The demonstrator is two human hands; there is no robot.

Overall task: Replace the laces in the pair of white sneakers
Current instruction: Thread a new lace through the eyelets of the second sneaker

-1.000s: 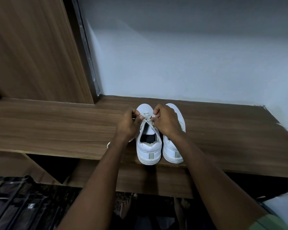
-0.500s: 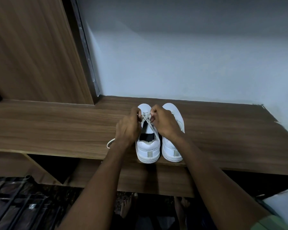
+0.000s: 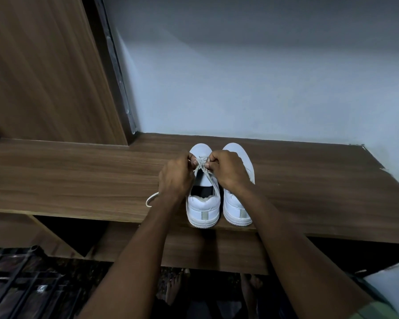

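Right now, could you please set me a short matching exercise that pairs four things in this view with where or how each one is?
Things:
1. left sneaker
2. right sneaker
3. loose lace end
4. shelf

States:
A. lies on the wood beside the left wrist
B. partly hidden under the right hand
C. carries both sneakers
D. lace pinched by both hands, left hand included

Pairs: 1-D, 2-B, 3-A, 4-C

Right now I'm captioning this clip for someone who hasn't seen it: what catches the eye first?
Two white sneakers stand side by side, heels at the front edge of a brown wooden shelf. Both hands meet over the left shoe, left hand and right hand each pinching its pale lace. One loose lace end curls on the wood beside the left wrist.
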